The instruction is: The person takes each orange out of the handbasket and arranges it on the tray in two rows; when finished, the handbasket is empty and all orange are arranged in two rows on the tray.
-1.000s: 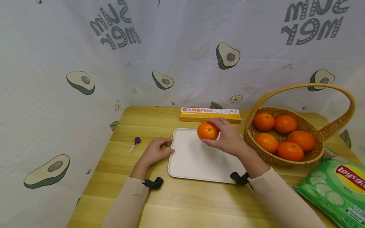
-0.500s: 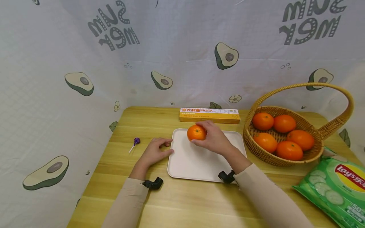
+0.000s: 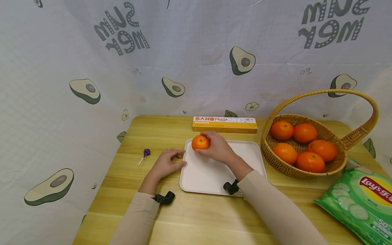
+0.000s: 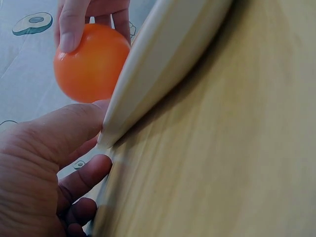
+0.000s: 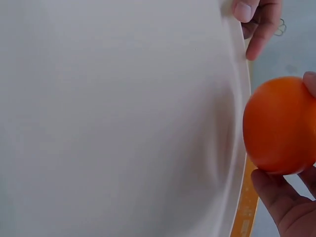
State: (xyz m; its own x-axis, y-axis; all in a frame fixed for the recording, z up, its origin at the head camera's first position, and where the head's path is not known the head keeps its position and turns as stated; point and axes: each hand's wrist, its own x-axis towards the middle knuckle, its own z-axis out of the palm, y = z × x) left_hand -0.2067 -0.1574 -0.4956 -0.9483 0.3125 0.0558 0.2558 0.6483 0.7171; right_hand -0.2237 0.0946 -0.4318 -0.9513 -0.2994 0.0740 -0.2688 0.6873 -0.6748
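Orange fruit (image 3: pixel 198 144), nearly round, stem end up, in right fingers (image 5: pixel 270 191)

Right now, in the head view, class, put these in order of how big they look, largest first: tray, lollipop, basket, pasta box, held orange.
1. Basket, handle included
2. Tray
3. Pasta box
4. Held orange
5. Lollipop

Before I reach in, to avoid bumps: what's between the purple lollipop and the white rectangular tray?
The left hand, by the tray, and bare wooden table beside the lollipop; the head view shows this.
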